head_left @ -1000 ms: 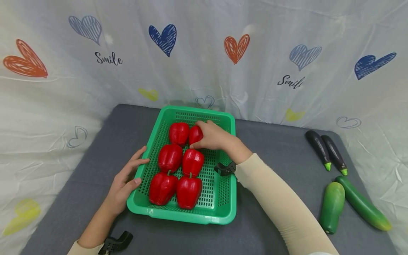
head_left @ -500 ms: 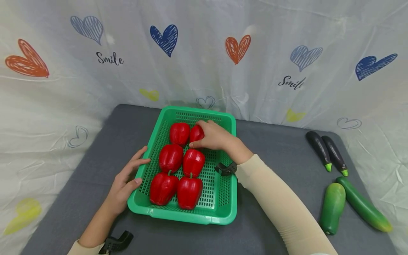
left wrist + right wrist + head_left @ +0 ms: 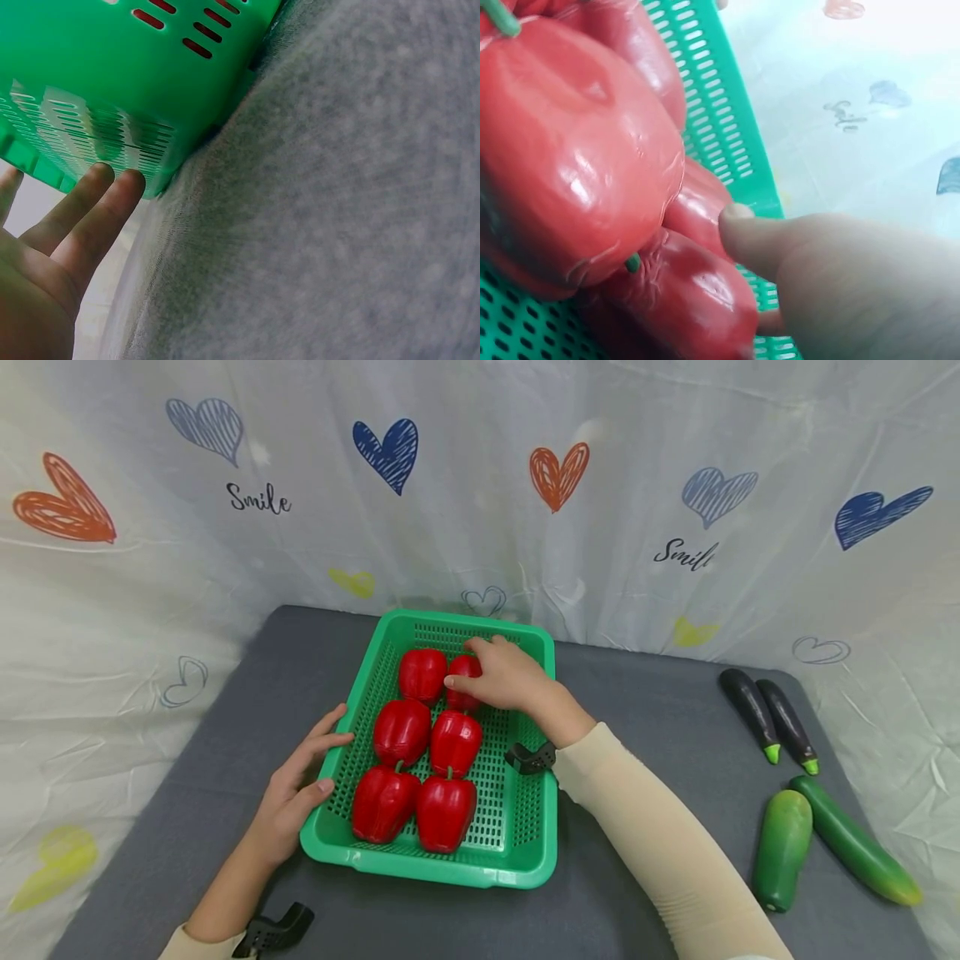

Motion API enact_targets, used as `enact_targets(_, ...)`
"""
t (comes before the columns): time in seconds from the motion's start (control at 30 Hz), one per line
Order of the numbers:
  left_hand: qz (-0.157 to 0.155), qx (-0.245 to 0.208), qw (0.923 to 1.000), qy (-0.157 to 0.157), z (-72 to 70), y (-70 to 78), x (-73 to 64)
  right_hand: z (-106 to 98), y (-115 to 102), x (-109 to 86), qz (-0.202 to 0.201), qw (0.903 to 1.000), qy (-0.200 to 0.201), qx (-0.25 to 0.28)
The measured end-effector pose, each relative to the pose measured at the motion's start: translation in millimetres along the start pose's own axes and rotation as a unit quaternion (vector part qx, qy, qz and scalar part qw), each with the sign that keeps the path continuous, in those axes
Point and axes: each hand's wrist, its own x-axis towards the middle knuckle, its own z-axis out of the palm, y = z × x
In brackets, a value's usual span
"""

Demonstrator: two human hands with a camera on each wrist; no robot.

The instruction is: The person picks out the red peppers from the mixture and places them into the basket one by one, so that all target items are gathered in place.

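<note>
Red bell peppers lie in two columns in a green basket [image 3: 517,868]. My right hand [image 3: 510,675] is over the far right bell pepper [image 3: 463,670], its thumb extended across it in the head view. In the right wrist view the thumb [image 3: 754,240] comes close beside the peppers, a large near bell pepper [image 3: 577,150] filling the left side. The other right fingers are mostly hidden. My left hand [image 3: 288,797] rests at the basket's left side, thumb and fingertips at the rim. Seen from the left wrist, its straight fingers [image 3: 97,225] lie against the perforated outer wall.
At the right of the grey-covered table [image 3: 637,860] lie two eggplants, one [image 3: 750,710] beside the other [image 3: 787,722]. Nearer are a stubby green squash [image 3: 782,852] and a long cucumber-like vegetable [image 3: 855,839]. A white curtain [image 3: 480,543] with hearts stands behind the basket.
My right hand has lifted slightly off the far right bell pepper, its fingers spreading, so more of the pepper shows. The left hand and the basket have stayed put.
</note>
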Motion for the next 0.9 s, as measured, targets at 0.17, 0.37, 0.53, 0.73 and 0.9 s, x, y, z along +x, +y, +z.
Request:
enact_targets(0.17, -0.002, 0.000, 1.0000, 0.000, -0.2, -0.2, -0.4, -5, -6, -4.1, 0.001, 1.0000, -0.002, -0.007)
enact_targets(0.37, -0.006, 0.003, 1.0000, 0.000, -1.0, -0.2, -1.6, -12, -11, -10.9, -0.008, 0.9999, 0.000, -0.012)
enact_targets(0.53, -0.009, 0.005, 0.9999, -0.004, -2.1, 0.3, -1.2, -19, -12, -18.6, -0.016, 0.9998, 0.000, -0.009)
enact_targets(0.73, -0.011, 0.008, 0.9999, -0.007, -3.5, 0.6, -1.4, -27, -11, -33.1, -0.018, 0.9998, 0.008, 0.000)
enact_targets(0.9, -0.008, 0.004, 0.9999, -0.008, -2.1, -0.5, -0.5, -32, -10, -47.2, -0.019, 0.9996, 0.019, 0.006)
